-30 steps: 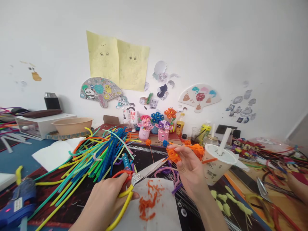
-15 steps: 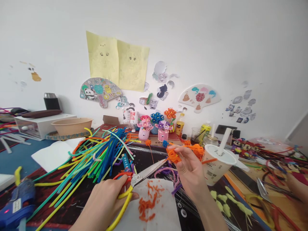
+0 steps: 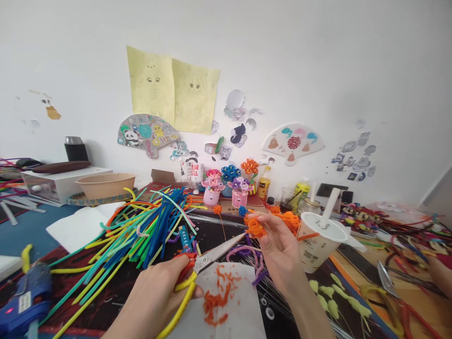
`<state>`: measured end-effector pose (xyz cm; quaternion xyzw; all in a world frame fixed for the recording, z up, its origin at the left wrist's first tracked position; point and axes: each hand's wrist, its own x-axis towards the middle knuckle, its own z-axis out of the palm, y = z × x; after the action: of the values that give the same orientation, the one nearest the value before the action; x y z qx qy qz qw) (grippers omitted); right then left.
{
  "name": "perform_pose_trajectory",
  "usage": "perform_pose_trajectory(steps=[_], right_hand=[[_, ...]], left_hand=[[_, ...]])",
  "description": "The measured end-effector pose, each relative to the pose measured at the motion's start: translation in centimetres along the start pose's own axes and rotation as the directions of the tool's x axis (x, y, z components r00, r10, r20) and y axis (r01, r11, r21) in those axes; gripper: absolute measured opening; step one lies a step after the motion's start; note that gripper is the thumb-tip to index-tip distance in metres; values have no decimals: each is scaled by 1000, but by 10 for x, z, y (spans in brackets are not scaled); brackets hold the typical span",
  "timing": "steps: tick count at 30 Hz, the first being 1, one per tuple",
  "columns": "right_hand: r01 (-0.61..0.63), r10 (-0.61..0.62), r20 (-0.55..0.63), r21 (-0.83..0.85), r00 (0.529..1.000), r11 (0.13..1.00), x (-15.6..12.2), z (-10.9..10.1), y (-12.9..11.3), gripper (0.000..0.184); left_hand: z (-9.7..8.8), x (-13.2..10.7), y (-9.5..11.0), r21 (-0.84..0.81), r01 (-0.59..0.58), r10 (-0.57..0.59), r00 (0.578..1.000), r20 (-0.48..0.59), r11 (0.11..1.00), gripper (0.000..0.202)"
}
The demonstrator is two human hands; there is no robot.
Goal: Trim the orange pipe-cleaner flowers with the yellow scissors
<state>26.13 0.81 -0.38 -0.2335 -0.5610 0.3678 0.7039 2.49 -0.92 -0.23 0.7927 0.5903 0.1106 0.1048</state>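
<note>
My left hand (image 3: 165, 282) grips a pair of scissors (image 3: 215, 254) with red and yellow handles, blades pointing up and to the right. Between the fingertips of my right hand (image 3: 278, 249) is a small orange pipe cleaner flower (image 3: 254, 228). The scissor tips touch or nearly touch its left edge; which of the two I cannot tell. Below, orange fuzz clippings (image 3: 216, 301) are scattered over a white paper sheet (image 3: 243, 325). More looped orange pipe cleaner pieces (image 3: 291, 220) sit behind my right hand.
A heap of coloured pipe cleaners (image 3: 155, 235) spreads on the left, near a blue glue gun (image 3: 28, 301). On the right stands a lidded drink cup (image 3: 318, 242) with a straw. Finished flower pots (image 3: 239, 195) line the back. Another person's hand (image 3: 439, 278) shows at the far right.
My hands have barely moved. The orange flower has turned slightly in my right fingers, and the scissor blades look a little more closed together.
</note>
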Motion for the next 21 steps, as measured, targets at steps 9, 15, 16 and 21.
perform_pose_trajectory(steps=[9, 15, 16, 21], right_hand=[[4, -4, 1, -17, 1000, 1000, 0, -2, 0, 19], [7, -7, 26, 18, 1000, 1000, 0, -2, -1, 18], [12, -12, 30, 23, 999, 1000, 0, -2, -1, 18], [14, -15, 34, 39, 999, 999, 1, -1, -1, 19]], left_hand=[[-2, -1, -1, -7, 20, -20, 999, -30, 1000, 13], [-1, 1, -1, 52, 15, -16, 1000, 18, 999, 15], [-1, 1, 0, 54, 12, -13, 1000, 26, 998, 15], [0, 1, -1, 71, 3, -7, 999, 48, 997, 18]])
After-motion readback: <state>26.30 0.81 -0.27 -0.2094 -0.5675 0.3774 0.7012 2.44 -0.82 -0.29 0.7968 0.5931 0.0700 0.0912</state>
